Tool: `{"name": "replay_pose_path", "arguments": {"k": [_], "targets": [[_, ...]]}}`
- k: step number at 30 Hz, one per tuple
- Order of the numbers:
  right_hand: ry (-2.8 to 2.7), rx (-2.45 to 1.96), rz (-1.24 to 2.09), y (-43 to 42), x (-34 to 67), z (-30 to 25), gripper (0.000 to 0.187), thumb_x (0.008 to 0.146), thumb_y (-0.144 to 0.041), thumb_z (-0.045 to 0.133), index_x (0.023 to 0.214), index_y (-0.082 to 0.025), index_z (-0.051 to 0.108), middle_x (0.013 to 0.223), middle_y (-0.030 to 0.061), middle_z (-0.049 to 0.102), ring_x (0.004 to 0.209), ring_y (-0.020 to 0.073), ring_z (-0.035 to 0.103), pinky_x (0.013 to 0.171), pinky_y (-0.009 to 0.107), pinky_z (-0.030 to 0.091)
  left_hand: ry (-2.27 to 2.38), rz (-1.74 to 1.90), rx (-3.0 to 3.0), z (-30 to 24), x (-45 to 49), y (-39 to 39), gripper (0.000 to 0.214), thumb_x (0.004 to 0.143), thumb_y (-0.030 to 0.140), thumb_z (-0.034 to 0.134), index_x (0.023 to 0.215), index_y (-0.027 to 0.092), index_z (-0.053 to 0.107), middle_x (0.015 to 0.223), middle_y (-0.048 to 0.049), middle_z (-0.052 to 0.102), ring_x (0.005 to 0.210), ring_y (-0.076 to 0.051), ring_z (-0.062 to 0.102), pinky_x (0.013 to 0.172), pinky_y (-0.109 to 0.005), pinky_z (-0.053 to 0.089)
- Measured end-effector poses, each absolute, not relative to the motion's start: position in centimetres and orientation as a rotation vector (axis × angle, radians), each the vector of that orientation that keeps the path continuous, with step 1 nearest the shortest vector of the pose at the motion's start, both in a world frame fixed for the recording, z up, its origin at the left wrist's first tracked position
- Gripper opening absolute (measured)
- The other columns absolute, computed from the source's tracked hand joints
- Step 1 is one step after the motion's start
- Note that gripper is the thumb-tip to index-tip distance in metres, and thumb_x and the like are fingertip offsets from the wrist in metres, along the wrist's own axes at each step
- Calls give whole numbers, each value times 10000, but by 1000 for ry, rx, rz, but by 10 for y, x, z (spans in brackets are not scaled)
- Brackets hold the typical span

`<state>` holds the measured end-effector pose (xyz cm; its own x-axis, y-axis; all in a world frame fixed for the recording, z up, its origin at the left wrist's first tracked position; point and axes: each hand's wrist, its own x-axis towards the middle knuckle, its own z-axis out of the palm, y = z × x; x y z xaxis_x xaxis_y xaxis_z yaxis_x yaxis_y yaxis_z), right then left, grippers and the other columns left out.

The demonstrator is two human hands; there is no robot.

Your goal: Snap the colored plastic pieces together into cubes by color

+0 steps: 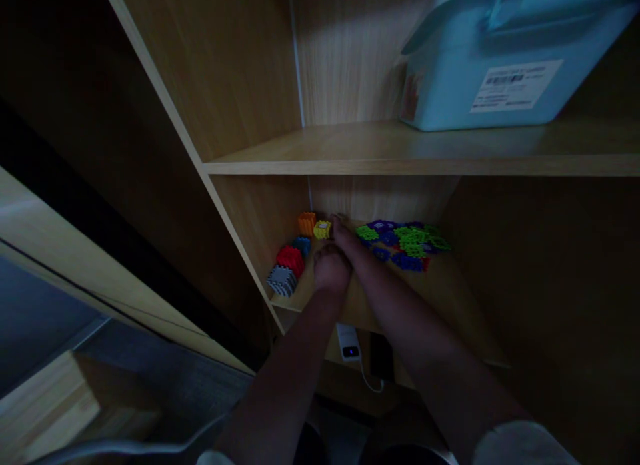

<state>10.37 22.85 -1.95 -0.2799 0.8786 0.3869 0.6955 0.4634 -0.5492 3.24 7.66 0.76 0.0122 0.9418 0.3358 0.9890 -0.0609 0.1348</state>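
Both my arms reach into a low wooden shelf (450, 292). My left hand (330, 268) is curled into a fist on the shelf board; what it holds, if anything, is hidden. My right hand (343, 235) reaches just past it, fingers closed at a small yellow toothed cube (322, 230). An orange cube (307, 222), a blue cube (302, 244), a red cube (291, 259) and a grey cube (281, 280) stand in a row along the left wall. A loose pile of green, blue and purple toothed pieces (405, 244) lies right of my hands.
A light blue lidded plastic box (480, 72) with a white label stands on the shelf above (350, 148). A white power bank (348, 342) with a cable and a dark phone (381, 357) lie on the board below. The scene is dim.
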Motion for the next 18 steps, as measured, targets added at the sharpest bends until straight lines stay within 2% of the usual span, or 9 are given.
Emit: {"name": "replay_pose_path", "arguments": {"k": [4,7,11,13,15,18], "targets": [[-2061,-1404,381,213,130,-17,902,889,-251,823,1667,-137,382,1347,237,759,1184,343,770,1032,443,595,-2105,-588,-2076,6,33,75,357,1052,126,441,1289,46,696,1241,-226,727,1198,-341,668,1084,-472,548],[-2074,-1377,378,196,152,-12,899,853,-261,855,1635,-158,425,1397,228,730,1242,355,736,1052,451,591,-2155,-638,-2035,1,33,77,401,1024,102,454,1360,-15,640,1329,-281,691,1258,-367,652,1125,-477,518],[-2139,-1165,241,180,161,-5,986,832,-232,875,1697,-188,404,1676,230,499,1562,346,499,1259,468,458,-2171,-701,-2088,-5,31,85,541,1013,94,472,1531,-57,509,1524,-328,613,1415,-368,615,1218,-435,462],[-2188,-1116,163,175,157,-2,882,894,-241,829,1690,-220,452,1716,201,454,1612,335,429,1303,475,406,-2130,-740,-2140,-6,29,87,530,1030,109,466,1539,-31,507,1507,-299,639,1404,-341,632,1216,-408,464],[-2233,-1167,116,174,152,0,682,971,-261,754,1623,-233,556,1655,182,529,1541,333,512,1275,465,431,-2107,-731,-2172,-6,28,88,459,1041,120,463,1477,17,564,1413,-258,692,1329,-317,673,1185,-399,485],[-2252,-1302,108,176,147,2,525,1023,-269,677,1541,-203,630,1466,190,664,1253,323,698,1095,427,548,-2092,-673,-2174,-4,28,88,366,1045,124,458,1365,60,622,1322,-226,711,1260,-316,687,1141,-418,507]]}}
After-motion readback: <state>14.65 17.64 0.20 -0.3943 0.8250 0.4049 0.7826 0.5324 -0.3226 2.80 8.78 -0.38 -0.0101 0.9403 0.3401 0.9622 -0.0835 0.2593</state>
